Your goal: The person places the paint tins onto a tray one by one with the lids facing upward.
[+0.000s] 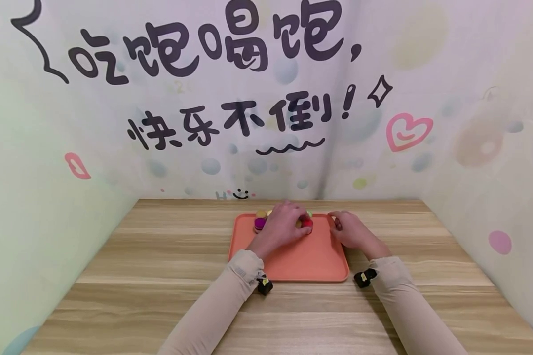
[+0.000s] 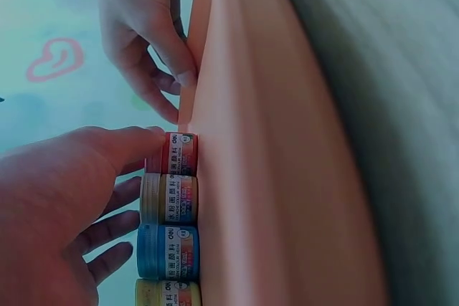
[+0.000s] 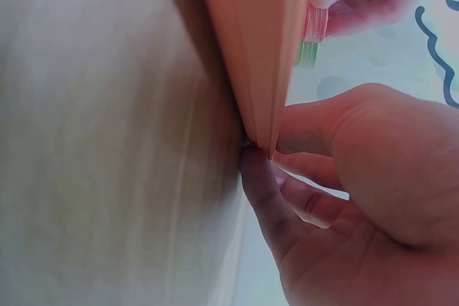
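An orange tray (image 1: 302, 261) lies on the wooden table, with small paint jars along its far side. My left hand (image 1: 283, 223) reaches over them, thumb and finger around the red paint jar (image 2: 183, 154). Below that one in the left wrist view come a tan-lidded jar (image 2: 178, 198), a blue jar (image 2: 178, 252) and a yellow jar (image 2: 178, 293). At the tray's far right corner, my right hand (image 1: 353, 230) pinches the rim, thumb above and a finger beneath, as the right wrist view shows. The left hand hides part of the row in the head view.
A purple jar (image 1: 259, 224) and a yellowish-lidded jar (image 1: 261, 214) stand at the tray's far left. One green jar (image 3: 307, 55) shows beside the red one. Behind the table (image 1: 160, 256) rises a printed wall (image 1: 266, 172), with side walls left and right.
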Tool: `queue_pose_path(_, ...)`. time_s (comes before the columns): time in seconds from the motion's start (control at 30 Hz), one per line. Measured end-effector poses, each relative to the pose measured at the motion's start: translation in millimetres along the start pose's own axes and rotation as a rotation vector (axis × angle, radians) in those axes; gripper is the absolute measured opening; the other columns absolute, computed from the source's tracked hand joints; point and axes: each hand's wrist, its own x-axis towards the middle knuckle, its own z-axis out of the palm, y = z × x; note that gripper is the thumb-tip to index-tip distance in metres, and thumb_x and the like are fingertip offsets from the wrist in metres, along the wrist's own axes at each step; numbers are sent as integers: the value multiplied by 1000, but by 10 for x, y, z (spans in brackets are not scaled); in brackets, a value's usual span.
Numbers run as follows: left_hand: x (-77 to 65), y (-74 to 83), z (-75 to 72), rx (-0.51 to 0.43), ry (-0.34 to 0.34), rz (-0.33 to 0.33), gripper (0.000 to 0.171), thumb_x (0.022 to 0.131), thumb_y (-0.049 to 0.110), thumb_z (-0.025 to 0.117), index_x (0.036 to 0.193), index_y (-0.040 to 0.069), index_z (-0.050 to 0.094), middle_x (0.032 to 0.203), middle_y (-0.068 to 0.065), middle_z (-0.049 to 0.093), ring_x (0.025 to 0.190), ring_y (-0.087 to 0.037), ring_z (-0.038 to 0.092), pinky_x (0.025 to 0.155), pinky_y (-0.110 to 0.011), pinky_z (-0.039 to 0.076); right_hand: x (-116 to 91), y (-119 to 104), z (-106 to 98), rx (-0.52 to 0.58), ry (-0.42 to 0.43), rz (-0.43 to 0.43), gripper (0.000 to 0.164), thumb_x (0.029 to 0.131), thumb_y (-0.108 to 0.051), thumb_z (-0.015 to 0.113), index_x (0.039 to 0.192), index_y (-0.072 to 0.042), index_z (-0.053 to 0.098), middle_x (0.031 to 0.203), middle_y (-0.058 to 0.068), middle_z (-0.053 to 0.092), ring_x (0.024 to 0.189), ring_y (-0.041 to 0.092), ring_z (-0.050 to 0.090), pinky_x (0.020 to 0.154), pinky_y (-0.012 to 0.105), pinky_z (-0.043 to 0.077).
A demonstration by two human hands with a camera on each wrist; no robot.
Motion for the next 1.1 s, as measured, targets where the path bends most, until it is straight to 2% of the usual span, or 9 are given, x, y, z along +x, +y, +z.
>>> queue_pose_path(0.2, -42, -22, -46, -69, 16, -58, 25, 102, 43, 76, 115, 22, 80, 115, 5, 77, 112, -17, 64, 101, -37, 56, -9, 5, 2, -2, -10, 14, 45, 102, -5, 69, 143, 10, 60, 106, 19, 64, 92, 27, 59, 83, 44, 57)
queue_pose_path(0.3, -54, -72, -79, -87, 23, -99, 24, 104, 41, 73, 117, 23, 80, 117, 5, 76, 110, -16, 65, 98, -35, 58, -18, 9, -6, 1, -8, 14, 44, 102, -4, 68, 143, 10, 59, 107, 20, 65, 92, 27, 60, 82, 43, 58)
queue_pose_path(0.43, -74, -157, -145, -104, 40, -115, 19, 105, 37, 72, 115, 23, 80, 117, 4, 76, 109, -18, 68, 95, -37, 60, -23, 23, -4, 5, -5, 13, 44, 102, -3, 68, 143, 10, 59, 108, 21, 65, 93, 28, 61, 82, 44, 59)
queue_pose_path(0.53, -126, -224, -209, -108, 52, -111, 18, 105, 34, 73, 115, 21, 81, 118, 2, 78, 112, -21, 69, 99, -39, 60, -16, 28, 21, 6, -9, 15, 44, 102, -3, 68, 143, 9, 59, 110, 22, 66, 94, 28, 62, 84, 45, 60)
queue_pose_path(0.67, -213, -322, -295, -93, 63, -134, 17, 105, 30, 74, 114, 18, 81, 118, 0, 79, 114, -23, 71, 101, -41, 60, -14, 20, 53, 5, -9, 8, 44, 102, -4, 68, 143, 9, 59, 110, 21, 66, 94, 28, 61, 84, 45, 59)
queue_pose_path(0.93, -354, -574, -465, -52, 94, -174, 18, 105, 29, 74, 113, 16, 82, 114, -3, 80, 104, -24, 69, 89, -41, 61, -41, 31, 24, 9, 0, 16, 44, 101, -4, 68, 142, 11, 60, 105, 19, 65, 92, 27, 60, 83, 44, 57)
queue_pose_path(1.07, -490, -750, -556, -16, 90, -192, 17, 104, 28, 74, 112, 14, 81, 119, -6, 80, 108, -27, 70, 92, -44, 62, -16, 24, 20, 6, -30, -8, 45, 102, -7, 68, 142, 11, 60, 98, 15, 64, 87, 24, 57, 78, 38, 52)
queue_pose_path(1.1, -530, -793, -573, -6, 83, -201, 17, 104, 27, 74, 112, 14, 81, 122, -6, 79, 109, -28, 71, 98, -47, 62, -12, 17, 22, 9, -43, -14, 46, 102, -8, 68, 143, 11, 60, 96, 13, 63, 85, 23, 57, 76, 37, 51)
